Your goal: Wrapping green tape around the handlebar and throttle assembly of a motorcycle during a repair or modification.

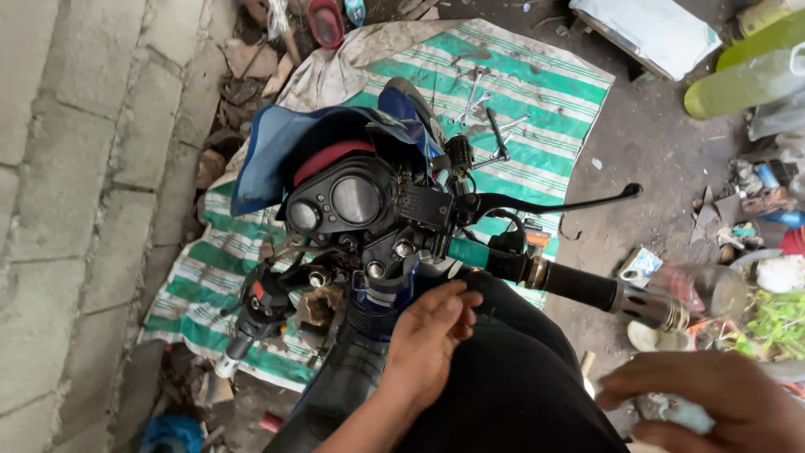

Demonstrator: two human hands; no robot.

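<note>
We've got our left hand (426, 340) resting loose and half-curled, empty, on the frame just below the motorcycle handlebar (503, 264), steadying us probably, while our right hand (713, 403) off beyond the grip end cups a pale cloth-like thing (671, 411).

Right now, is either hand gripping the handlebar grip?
No. The left hand rests low by the motorcycle's steering stem, and the right hand is below the black grip, clear of it.

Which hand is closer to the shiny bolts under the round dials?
The left hand. It rests just below the bolts at the handlebar clamp, while the right hand is off to the side, holding a pale object.
</note>
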